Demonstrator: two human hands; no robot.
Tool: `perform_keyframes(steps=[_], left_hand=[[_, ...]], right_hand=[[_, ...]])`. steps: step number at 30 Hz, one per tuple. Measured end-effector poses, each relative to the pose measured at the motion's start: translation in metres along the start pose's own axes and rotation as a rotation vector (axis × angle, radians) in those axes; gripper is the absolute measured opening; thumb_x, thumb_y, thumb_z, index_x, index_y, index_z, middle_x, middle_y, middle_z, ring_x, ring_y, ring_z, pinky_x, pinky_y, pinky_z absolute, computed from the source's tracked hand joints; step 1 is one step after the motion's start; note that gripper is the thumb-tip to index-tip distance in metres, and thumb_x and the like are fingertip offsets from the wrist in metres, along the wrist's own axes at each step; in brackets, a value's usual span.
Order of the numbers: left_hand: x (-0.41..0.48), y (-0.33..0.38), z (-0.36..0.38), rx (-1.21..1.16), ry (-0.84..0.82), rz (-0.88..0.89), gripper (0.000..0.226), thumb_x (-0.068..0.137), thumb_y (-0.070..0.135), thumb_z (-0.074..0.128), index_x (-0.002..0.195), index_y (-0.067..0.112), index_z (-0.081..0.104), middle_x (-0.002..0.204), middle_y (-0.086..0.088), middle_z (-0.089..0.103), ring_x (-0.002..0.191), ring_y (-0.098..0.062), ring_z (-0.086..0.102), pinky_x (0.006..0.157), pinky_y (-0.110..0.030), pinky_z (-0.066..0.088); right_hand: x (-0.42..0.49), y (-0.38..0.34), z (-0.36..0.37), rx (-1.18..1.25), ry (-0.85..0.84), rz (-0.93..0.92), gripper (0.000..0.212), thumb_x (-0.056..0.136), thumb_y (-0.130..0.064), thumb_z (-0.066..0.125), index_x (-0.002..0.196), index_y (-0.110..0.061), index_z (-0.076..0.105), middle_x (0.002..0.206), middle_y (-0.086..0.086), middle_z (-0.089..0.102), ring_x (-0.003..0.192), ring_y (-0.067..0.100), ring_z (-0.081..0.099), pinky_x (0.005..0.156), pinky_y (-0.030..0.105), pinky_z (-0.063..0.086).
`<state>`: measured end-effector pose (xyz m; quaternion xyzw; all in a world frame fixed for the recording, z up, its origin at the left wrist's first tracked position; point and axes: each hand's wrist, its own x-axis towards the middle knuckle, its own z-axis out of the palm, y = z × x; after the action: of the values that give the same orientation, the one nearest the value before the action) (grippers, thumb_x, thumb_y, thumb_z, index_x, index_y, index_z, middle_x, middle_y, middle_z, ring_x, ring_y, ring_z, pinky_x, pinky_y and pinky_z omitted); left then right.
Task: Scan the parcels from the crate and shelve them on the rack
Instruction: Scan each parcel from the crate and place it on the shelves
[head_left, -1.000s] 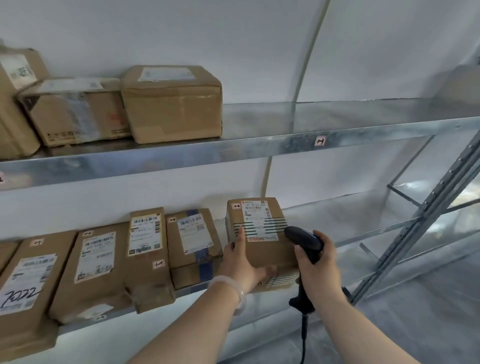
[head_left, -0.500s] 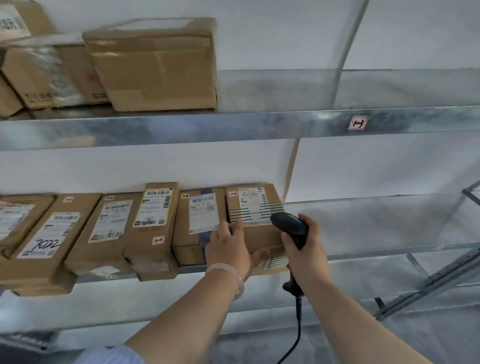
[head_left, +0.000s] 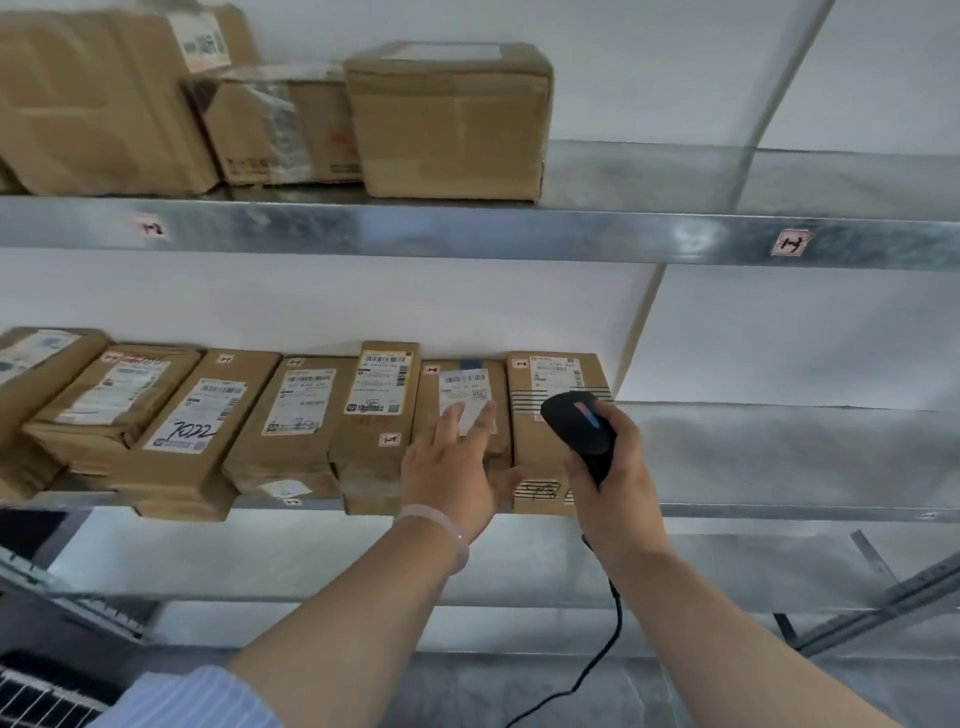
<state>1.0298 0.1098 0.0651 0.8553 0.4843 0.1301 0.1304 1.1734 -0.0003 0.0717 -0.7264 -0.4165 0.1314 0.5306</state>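
Observation:
A row of several brown cardboard parcels lies on the middle shelf of the metal rack. The rightmost parcel has a white label and black stripes. My left hand lies with straight fingers on the parcel beside it, over its white label. My right hand grips a black corded barcode scanner in front of the rightmost parcel. A light strip glows on the scanner's back.
The upper shelf carries three larger cardboard boxes at the left. Both shelves are bare to the right of the parcels. A wire crate edge shows at the bottom left. A diagonal rack brace runs at the lower right.
The view has shifted left, showing more parcels. My left hand slid off the rightmost parcel onto its left neighbour. The scanner stays in my right hand, its light now showing.

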Motion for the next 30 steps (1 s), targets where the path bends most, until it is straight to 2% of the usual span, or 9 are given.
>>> perform_keyframes(steps=[2, 4, 7, 10, 14, 19, 22, 24, 30], left_hand=[[-0.021, -0.035, -0.017, 0.034, 0.043, -0.003, 0.079, 0.092, 0.068, 0.047, 0.156, 0.041, 0.009, 0.166, 0.004, 0.011, 0.151, -0.028, 0.013, 0.121, -0.048, 0.022], [-0.045, -0.075, -0.036, 0.061, 0.066, -0.042, 0.078, 0.091, 0.068, 0.046, 0.155, 0.038, 0.013, 0.165, 0.001, 0.015, 0.150, -0.027, 0.015, 0.121, -0.047, 0.022], [-0.090, -0.144, -0.066, 0.099, 0.086, -0.183, 0.083, 0.091, 0.073, 0.039, 0.156, 0.042, -0.003, 0.167, -0.002, 0.011, 0.152, -0.026, 0.011, 0.120, -0.045, 0.017], [-0.141, -0.213, -0.098, 0.193, 0.123, -0.297, 0.085, 0.091, 0.075, 0.035, 0.157, 0.040, -0.005, 0.167, -0.002, 0.011, 0.152, -0.025, 0.011, 0.121, -0.044, 0.018], [-0.221, -0.303, -0.144, 0.189, 0.163, -0.463, 0.081, 0.090, 0.074, 0.039, 0.158, 0.040, 0.010, 0.166, -0.001, 0.016, 0.151, -0.023, 0.015, 0.121, -0.045, 0.018], [-0.314, -0.391, -0.186, 0.200, 0.223, -0.635, 0.079, 0.091, 0.071, 0.040, 0.158, 0.037, 0.015, 0.163, -0.004, 0.023, 0.149, -0.024, 0.020, 0.120, -0.043, 0.022], [-0.353, -0.425, -0.197, 0.176, 0.245, -0.742, 0.078, 0.091, 0.072, 0.038, 0.157, 0.038, 0.016, 0.164, -0.002, 0.022, 0.150, -0.022, 0.019, 0.120, -0.042, 0.022], [-0.375, -0.443, -0.202, 0.141, 0.252, -0.806, 0.076, 0.092, 0.072, 0.038, 0.157, 0.039, 0.015, 0.165, 0.001, 0.019, 0.150, -0.022, 0.018, 0.120, -0.045, 0.022], [-0.411, -0.505, -0.216, 0.089, 0.252, -0.946, 0.074, 0.094, 0.069, 0.037, 0.157, 0.040, 0.011, 0.164, 0.002, 0.019, 0.150, -0.023, 0.019, 0.120, -0.049, 0.022]], right_hand=[[-0.012, -0.015, 0.026, 0.005, -0.055, -0.054, 0.056, 0.094, -0.019, 0.064, 0.136, -0.043, 0.036, 0.129, -0.014, 0.053, 0.112, 0.004, 0.052, 0.090, 0.023, 0.048], [-0.029, -0.032, 0.060, 0.025, -0.137, -0.070, 0.056, 0.094, -0.022, 0.065, 0.134, -0.047, 0.035, 0.126, -0.015, 0.053, 0.110, 0.008, 0.054, 0.087, 0.022, 0.047], [-0.064, -0.063, 0.120, 0.027, -0.294, -0.119, 0.057, 0.094, -0.023, 0.063, 0.135, -0.048, 0.034, 0.124, -0.013, 0.053, 0.105, 0.012, 0.059, 0.080, 0.022, 0.049], [-0.107, -0.103, 0.185, 0.048, -0.431, -0.200, 0.055, 0.094, -0.024, 0.064, 0.135, -0.045, 0.034, 0.129, -0.014, 0.052, 0.106, 0.007, 0.056, 0.084, 0.018, 0.045], [-0.170, -0.165, 0.267, 0.080, -0.590, -0.283, 0.053, 0.093, -0.019, 0.066, 0.134, -0.040, 0.040, 0.127, -0.014, 0.052, 0.108, 0.009, 0.056, 0.088, 0.022, 0.045], [-0.246, -0.222, 0.347, 0.137, -0.775, -0.304, 0.049, 0.093, -0.023, 0.065, 0.126, -0.048, 0.038, 0.119, -0.019, 0.055, 0.095, 0.003, 0.057, 0.080, 0.033, 0.054], [-0.279, -0.247, 0.387, 0.183, -0.865, -0.366, 0.052, 0.092, -0.019, 0.066, 0.122, -0.050, 0.037, 0.114, -0.033, 0.050, 0.102, -0.018, 0.051, 0.082, 0.005, 0.042], [-0.294, -0.263, 0.410, 0.181, -0.921, -0.379, 0.052, 0.092, -0.019, 0.067, 0.123, -0.049, 0.038, 0.115, -0.035, 0.051, 0.102, -0.022, 0.049, 0.081, 0.000, 0.038], [-0.320, -0.300, 0.487, 0.183, -1.016, -0.392, 0.050, 0.094, -0.023, 0.064, 0.126, -0.050, 0.037, 0.110, -0.029, 0.058, 0.101, -0.013, 0.055, 0.077, 0.014, 0.044]])
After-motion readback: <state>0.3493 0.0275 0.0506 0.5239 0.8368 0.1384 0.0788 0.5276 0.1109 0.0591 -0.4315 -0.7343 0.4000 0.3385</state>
